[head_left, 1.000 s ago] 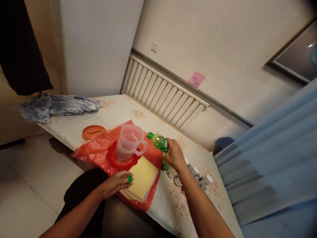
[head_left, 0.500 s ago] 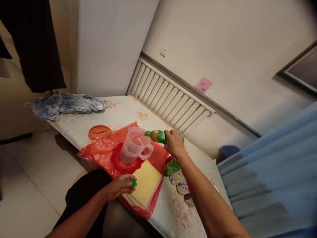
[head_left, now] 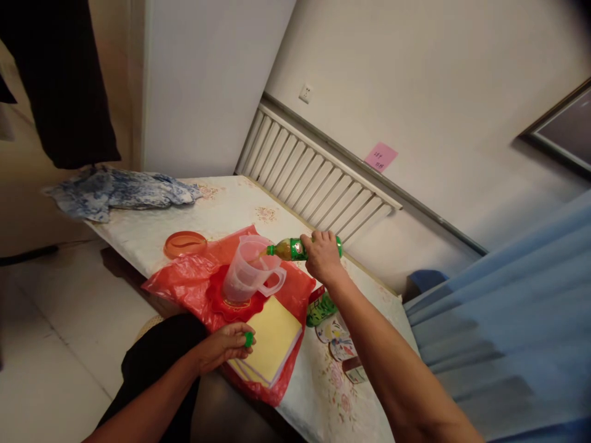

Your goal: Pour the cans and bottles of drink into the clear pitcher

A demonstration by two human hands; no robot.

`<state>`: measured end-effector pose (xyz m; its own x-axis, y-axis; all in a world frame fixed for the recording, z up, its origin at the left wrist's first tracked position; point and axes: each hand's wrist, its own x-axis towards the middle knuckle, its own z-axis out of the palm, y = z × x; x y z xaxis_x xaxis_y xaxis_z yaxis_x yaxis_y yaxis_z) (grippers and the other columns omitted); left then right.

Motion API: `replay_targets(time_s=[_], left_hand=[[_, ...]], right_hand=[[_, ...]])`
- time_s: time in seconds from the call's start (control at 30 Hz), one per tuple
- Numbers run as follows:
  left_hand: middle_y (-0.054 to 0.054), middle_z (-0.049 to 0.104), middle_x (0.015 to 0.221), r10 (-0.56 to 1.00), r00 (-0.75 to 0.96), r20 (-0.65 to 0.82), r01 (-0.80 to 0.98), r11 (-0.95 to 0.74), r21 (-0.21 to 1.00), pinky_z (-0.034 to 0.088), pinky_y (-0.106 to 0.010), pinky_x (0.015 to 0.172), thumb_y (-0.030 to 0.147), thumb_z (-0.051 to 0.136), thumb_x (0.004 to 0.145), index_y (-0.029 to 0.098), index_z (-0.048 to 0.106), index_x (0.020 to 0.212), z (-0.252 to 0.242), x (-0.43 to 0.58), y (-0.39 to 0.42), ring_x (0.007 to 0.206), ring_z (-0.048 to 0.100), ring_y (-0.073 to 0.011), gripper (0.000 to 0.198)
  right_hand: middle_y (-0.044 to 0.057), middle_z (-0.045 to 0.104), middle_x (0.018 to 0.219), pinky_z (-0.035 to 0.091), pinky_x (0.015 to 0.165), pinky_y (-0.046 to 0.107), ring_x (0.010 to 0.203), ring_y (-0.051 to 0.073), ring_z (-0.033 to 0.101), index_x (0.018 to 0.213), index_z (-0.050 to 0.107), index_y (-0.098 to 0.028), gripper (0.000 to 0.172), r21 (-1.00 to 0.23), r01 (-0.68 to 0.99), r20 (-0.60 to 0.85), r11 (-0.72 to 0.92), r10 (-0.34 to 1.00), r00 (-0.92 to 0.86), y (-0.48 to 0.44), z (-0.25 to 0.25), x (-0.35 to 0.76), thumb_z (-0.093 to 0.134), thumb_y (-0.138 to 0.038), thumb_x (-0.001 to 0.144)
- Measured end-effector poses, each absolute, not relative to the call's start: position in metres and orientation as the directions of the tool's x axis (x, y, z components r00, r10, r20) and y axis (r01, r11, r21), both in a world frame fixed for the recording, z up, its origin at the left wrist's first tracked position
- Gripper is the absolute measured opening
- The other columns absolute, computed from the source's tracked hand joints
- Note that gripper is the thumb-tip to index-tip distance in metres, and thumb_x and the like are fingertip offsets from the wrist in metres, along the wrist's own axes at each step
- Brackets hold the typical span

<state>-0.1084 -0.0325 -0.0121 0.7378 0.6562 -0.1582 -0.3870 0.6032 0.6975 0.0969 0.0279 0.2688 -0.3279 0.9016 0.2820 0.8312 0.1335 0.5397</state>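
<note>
The right hand (head_left: 324,255) is closing its fingers around a green-labelled bottle (head_left: 285,249) and holding it nearly flat, its mouth leaning over the rim of a clear jug (head_left: 241,280); a thin amber stream is running in. The jug is standing on a red plate (head_left: 216,309) over a red plastic bag (head_left: 178,277). The left hand (head_left: 224,346), fingers half curled, is pinching a green cap (head_left: 249,339) beside yellow paper (head_left: 276,335); whether it is touching the paper, I cannot tell.
</note>
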Motion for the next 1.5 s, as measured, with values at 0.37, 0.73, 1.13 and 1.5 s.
replay_targets(time_s=[0.37,0.73,1.13,1.5], left_hand=[[-0.005,0.068,0.096,0.657,0.735,-0.164,-0.377,0.599,0.706,0.048,-0.031,0.079,0.035,0.088,0.064,0.017,0.068,0.098,-0.011,-0.108,-0.032,0.083,0.066,-0.0171,0.043],[-0.005,0.069,0.098,0.657,0.739,-0.151,-0.384,0.594,0.707,0.049,-0.030,0.079,0.032,0.086,0.068,0.017,0.068,0.099,-0.019,-0.108,-0.031,0.083,0.067,-0.0164,0.039],[-0.004,0.069,0.097,0.648,0.747,-0.149,-0.388,0.608,0.693,0.049,-0.028,0.082,0.030,0.087,0.068,0.017,0.069,0.100,-0.015,-0.111,-0.036,0.084,0.067,-0.0148,0.038],[0.000,0.062,0.085,0.785,0.599,-0.160,-0.353,0.438,0.827,0.051,-0.031,0.081,0.037,0.088,0.061,0.017,0.069,0.099,0.052,-0.104,-0.040,0.078,0.064,-0.0152,0.046]], right_hand=[[0.016,0.059,0.112,0.015,0.112,0.058,0.109,0.032,0.048,0.121,0.061,-0.018,0.038,0.617,0.760,0.293,0.206,0.836,-0.464,0.031,0.279,0.083,0.054,-0.011,0.085],[0.015,0.060,0.110,0.018,0.116,0.058,0.112,0.030,0.049,0.112,0.063,-0.015,0.024,0.694,0.667,0.293,0.272,0.739,-0.606,0.035,0.286,0.064,0.042,-0.020,0.099],[0.016,0.059,0.113,0.015,0.114,0.059,0.115,0.031,0.048,0.117,0.061,-0.016,0.028,0.591,0.760,0.271,0.271,0.820,-0.503,0.030,0.277,0.062,0.047,-0.015,0.093],[0.009,0.065,0.103,0.044,0.085,0.037,0.095,0.026,0.059,0.117,0.063,-0.023,0.049,-0.036,0.997,0.202,0.061,0.978,-0.053,0.008,0.238,0.106,0.067,-0.021,0.068]])
